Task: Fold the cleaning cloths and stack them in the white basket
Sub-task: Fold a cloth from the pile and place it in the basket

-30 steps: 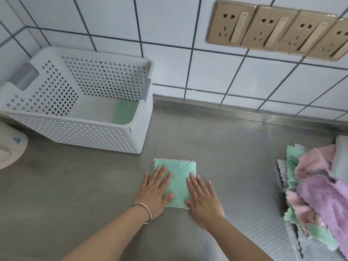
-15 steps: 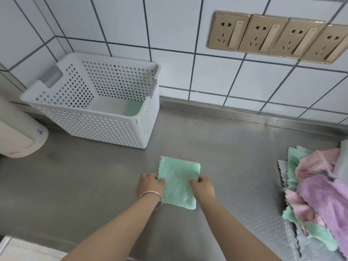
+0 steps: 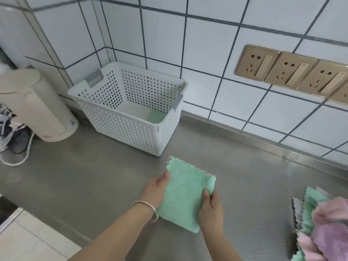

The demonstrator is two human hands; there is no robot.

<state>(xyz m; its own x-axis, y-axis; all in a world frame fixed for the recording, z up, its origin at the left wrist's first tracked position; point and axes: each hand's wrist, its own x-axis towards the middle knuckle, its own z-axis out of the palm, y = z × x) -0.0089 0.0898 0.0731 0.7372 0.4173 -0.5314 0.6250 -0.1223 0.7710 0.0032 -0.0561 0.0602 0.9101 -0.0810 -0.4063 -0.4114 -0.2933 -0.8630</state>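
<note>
Folded green cloth (image 3: 185,194) held over the steel surface (image 3: 94,178), near the white basket (image 3: 130,129).
The left hand (image 3: 157,189) and right hand (image 3: 211,206) each pinch an edge; another green cloth (image 3: 157,116) lies inside the basket.

Folded green cloth (image 3: 185,194) held flat, near white basket (image 3: 120,127)

Left hand (image 3: 157,189) and right hand (image 3: 211,206) each pinch an edge, thumbs on top.

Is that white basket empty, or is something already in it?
Not empty: one green cloth lies flat on the floor of the white basket, at its right end.
</note>
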